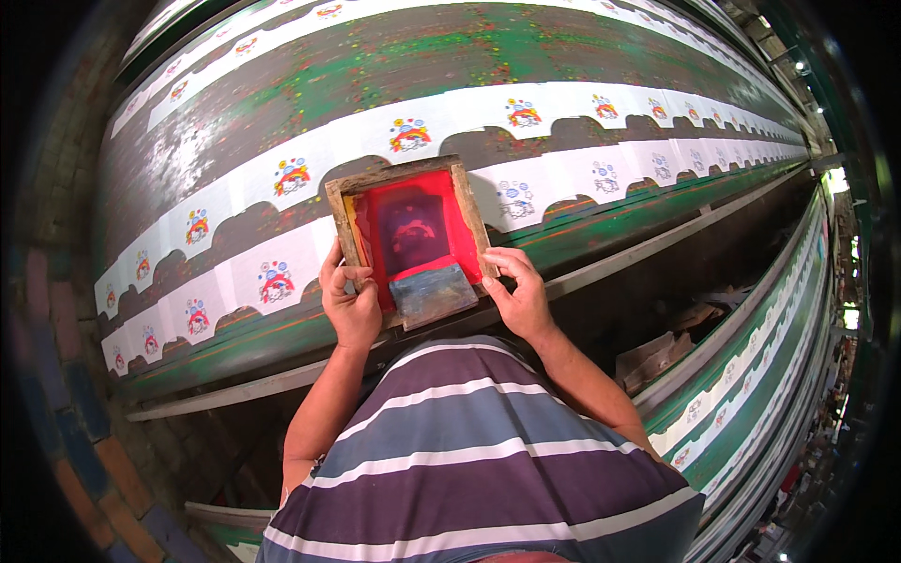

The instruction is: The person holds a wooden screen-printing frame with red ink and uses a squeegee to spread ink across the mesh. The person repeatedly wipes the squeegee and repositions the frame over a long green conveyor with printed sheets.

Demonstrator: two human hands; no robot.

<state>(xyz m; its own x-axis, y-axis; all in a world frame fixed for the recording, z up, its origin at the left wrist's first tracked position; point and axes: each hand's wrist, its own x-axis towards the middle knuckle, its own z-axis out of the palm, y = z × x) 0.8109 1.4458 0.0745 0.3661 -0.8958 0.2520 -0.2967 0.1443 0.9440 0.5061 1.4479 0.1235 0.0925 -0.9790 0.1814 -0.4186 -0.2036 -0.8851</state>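
A wooden-framed printing screen (413, 225) with red ink along its inner edges is held at the near edge of a long table. My left hand (351, 302) grips the frame's left side, fingers curled. On the opposite side, my right hand (515, 290) pinches the lower right of the frame between thumb and fingers. A squeegee (435, 294) with a flat grey-blue blade rests at the frame's near end. White fabric pieces (274, 281) left of the screen bear prints with red in them; pieces (605, 176) to the right show blue outline prints.
The green and dark table (394, 56) is spattered with paint and carries further rows of printed white pieces (410, 137). A rail (601, 268) runs along its near edge. Another table (741, 399) with printed pieces stands at right. A brick wall (103, 469) is at left.
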